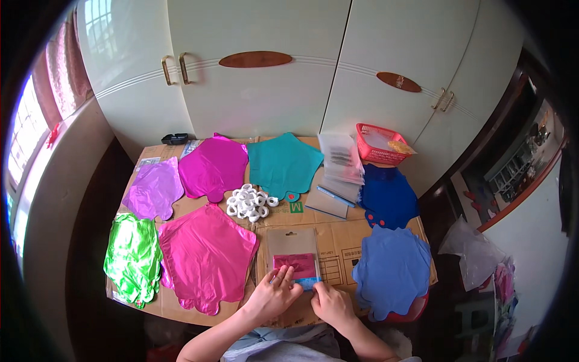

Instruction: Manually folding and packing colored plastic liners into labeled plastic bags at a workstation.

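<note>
A clear plastic bag [292, 241] with a hang hole lies at the near middle of the table. Folded magenta foil [304, 263] and a blue piece [309, 281] show in its lower part. My left hand [275, 297] rests on the bag with its fingers stretched over the magenta foil. At the bag's lower right corner, my right hand [333, 306] is closed, thumb and fingers pinching the edge. Flat pink foil balloons [208, 256] lie to the left of my hands, and light blue ones [392, 271] to the right.
Cardboard [338, 232] covers the table. Green [131, 256], lilac [154, 188], purple [214, 166], teal [284, 163] and dark blue [392, 199] foil balloons surround white tape rings [247, 203]. Clear bags [341, 157], a blue pen [335, 196] and a red basket [380, 145] sit at the far right.
</note>
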The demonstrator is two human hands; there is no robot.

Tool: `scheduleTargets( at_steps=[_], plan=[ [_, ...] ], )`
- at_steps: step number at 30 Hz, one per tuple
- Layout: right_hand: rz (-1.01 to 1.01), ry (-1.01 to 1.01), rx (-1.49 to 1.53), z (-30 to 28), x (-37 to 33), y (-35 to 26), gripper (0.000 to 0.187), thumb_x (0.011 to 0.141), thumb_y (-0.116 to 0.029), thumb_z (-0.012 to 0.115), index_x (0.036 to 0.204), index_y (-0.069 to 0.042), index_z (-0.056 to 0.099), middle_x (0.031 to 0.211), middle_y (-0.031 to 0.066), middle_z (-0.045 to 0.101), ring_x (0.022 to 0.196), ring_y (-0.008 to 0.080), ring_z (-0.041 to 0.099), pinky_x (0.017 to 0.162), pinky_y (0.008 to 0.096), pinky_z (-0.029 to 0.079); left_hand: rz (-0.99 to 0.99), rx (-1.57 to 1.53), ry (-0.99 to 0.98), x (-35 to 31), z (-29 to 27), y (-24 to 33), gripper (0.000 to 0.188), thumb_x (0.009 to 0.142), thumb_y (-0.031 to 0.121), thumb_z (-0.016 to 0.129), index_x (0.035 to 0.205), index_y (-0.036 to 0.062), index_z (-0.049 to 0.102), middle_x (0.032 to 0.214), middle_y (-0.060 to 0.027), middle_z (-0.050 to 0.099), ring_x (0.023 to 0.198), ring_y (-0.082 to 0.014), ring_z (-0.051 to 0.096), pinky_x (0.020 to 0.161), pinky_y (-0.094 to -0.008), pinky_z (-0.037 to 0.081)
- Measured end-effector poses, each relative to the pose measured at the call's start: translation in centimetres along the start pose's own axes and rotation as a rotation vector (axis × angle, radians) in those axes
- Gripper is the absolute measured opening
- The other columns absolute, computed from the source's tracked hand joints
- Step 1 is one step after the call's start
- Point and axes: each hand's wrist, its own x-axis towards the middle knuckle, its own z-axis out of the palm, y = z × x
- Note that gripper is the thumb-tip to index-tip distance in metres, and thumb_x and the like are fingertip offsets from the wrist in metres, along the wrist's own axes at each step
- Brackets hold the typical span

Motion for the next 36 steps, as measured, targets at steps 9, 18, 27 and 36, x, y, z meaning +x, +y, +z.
scheduleTargets(
  at_steps=[9, 18, 27, 36],
  plan=[
    [-0.422, -0.146, 0.088, -4.1, 1.2, 3.7, 0.065, 0.071, -0.036, 0.078, 0.122, -0.002, 0.056, 0.134, 0.0138, 0.051, 0.119, 0.0285, 0.052, 0.098, 0.0389, 0.044, 0.002, -0.047, -0.006, -0.4, 0.0, -0.4, 0.035, 0.083, 0.021, 0.053, 0.114, 0.0041, 0.055, 0.126, -0.0243, 0.056, 0.117, -0.0361, 0.056, 0.098, -0.0430, 0.045],
    [-0.293, -0.039, 0.307, -2.4, 2.9, 4.4, 0.040, 0.065, -0.023, 0.083, 0.100, -0.008, 0.070, 0.106, 0.0069, 0.066, 0.097, 0.0244, 0.062, 0.084, 0.0349, 0.052, 0.004, -0.048, -0.046, -0.4, -0.4, -0.4, 0.052, 0.084, 0.021, 0.052, 0.134, 0.0075, 0.049, 0.129, -0.0231, 0.055, 0.120, -0.0355, 0.055, 0.101, -0.0418, 0.045],
    [-0.363, -0.028, 0.289, -3.1, 3.3, 4.5, 0.029, 0.069, -0.013, 0.079, 0.097, -0.007, 0.072, 0.104, 0.0063, 0.067, 0.095, 0.0238, 0.064, 0.082, 0.0345, 0.053, 0.002, -0.054, -0.045, -0.3, -0.4, -0.5, 0.051, 0.083, 0.019, 0.051, 0.133, 0.0082, 0.051, 0.129, -0.0220, 0.055, 0.122, -0.0350, 0.054, 0.102, -0.0414, 0.044],
    [-0.409, 0.072, 0.227, -2.3, 2.7, 3.7, 0.017, 0.076, -0.005, 0.072, 0.093, -0.003, 0.071, 0.106, 0.0089, 0.068, 0.103, 0.0243, 0.063, 0.087, 0.0349, 0.052, -0.027, -0.051, -0.072, -0.2, -0.8, -0.3, 0.053, 0.080, 0.021, 0.055, 0.131, 0.0074, 0.052, 0.133, -0.0209, 0.052, 0.127, -0.0347, 0.048, 0.105, -0.0433, 0.039]
  ],
)
